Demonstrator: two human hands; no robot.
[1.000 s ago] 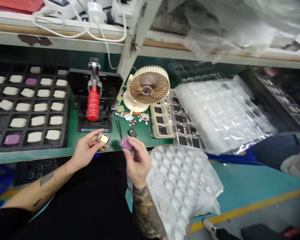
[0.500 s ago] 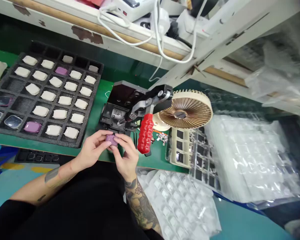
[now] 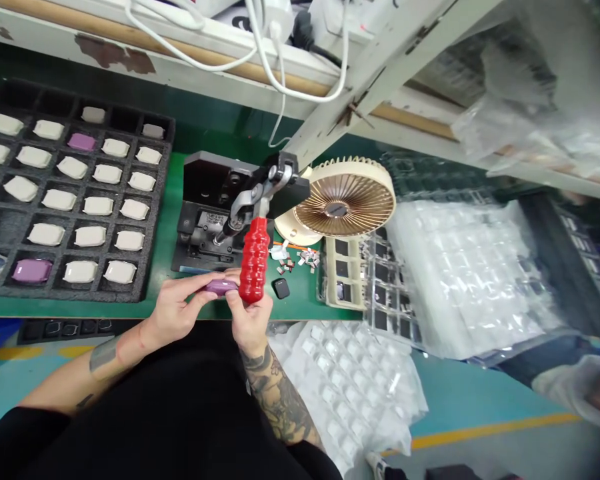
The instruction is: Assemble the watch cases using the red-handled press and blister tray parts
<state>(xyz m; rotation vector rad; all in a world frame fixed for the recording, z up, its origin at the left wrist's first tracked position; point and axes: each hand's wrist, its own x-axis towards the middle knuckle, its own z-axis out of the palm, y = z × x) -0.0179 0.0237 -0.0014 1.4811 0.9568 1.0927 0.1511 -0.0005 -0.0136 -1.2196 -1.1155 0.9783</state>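
Between my two hands is a small purple case (image 3: pixel 221 287), turned so that a narrow side shows. My left hand (image 3: pixel 177 303) pinches its left end between thumb and fingers. On its right end are the thumb and fingers of my right hand (image 3: pixel 250 317), partly hidden behind the red handle. Just beyond my hands stands a black toggle-clamp press (image 3: pixel 205 233) with a red ribbed handle (image 3: pixel 254 263). To the left, a dark foam tray (image 3: pixel 145 267) holds white cases (image 3: pixel 90 237) and a few purple cases (image 3: pixel 33 271) in its compartments.
A cream fan (image 3: pixel 343 200) stands right of the press. Near it lie a small black square piece (image 3: pixel 281 288), loose small parts (image 3: pixel 307 259) and a cream tray (image 3: pixel 333 300). Plastic-wrapped trays (image 3: pixel 470 280) are stacked at right. Bagged white trays (image 3: pixel 350 387) hang below the table edge.
The view has swung right, shifting the scene left. My hands have tilted the purple case from its broad face to a narrow side. The small black square piece now shows beside the handle.
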